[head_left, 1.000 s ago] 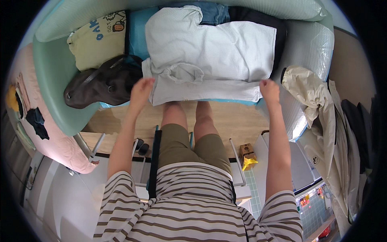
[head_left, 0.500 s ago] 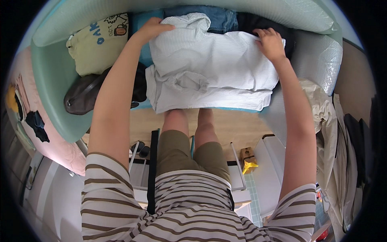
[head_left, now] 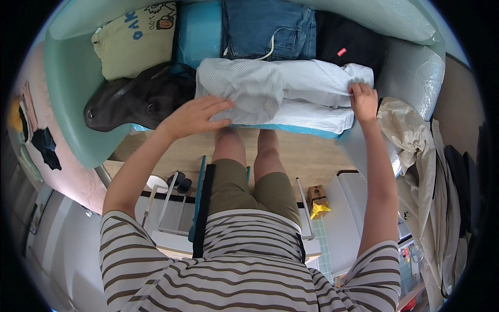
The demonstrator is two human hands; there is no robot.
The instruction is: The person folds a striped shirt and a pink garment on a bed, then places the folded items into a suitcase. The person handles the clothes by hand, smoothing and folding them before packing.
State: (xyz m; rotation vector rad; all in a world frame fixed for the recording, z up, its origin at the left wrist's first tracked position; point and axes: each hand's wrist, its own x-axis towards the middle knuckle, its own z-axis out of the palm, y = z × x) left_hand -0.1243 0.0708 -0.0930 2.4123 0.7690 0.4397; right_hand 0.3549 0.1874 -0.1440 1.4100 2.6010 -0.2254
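Note:
A white shirt with fine stripes (head_left: 249, 86) lies folded into a long band on the sofa seat in front of me. My left hand (head_left: 202, 114) rests at its near left edge, fingers stretched out and apart on the cloth. At the right end of the band, my right hand (head_left: 363, 100) has its fingers closed on the fabric. Just beyond the shirt are blue denim jeans (head_left: 299, 28) with a pale drawstring. To the left of the shirt sits a dark brown leather bag (head_left: 132, 101).
A folded pale yellow printed shirt (head_left: 138, 44) lies at the far left, a black garment (head_left: 343, 39) at the far right. The green sofa (head_left: 67, 88) curves around them, partly under bubble wrap. A cream cloth (head_left: 405, 125) hangs at right. Drawer units (head_left: 343, 218) stand nearer.
The far half of the shirt has been folded toward me, baring the jeans. Both hands came nearer; the left let go of the far edge and now lies at the near one.

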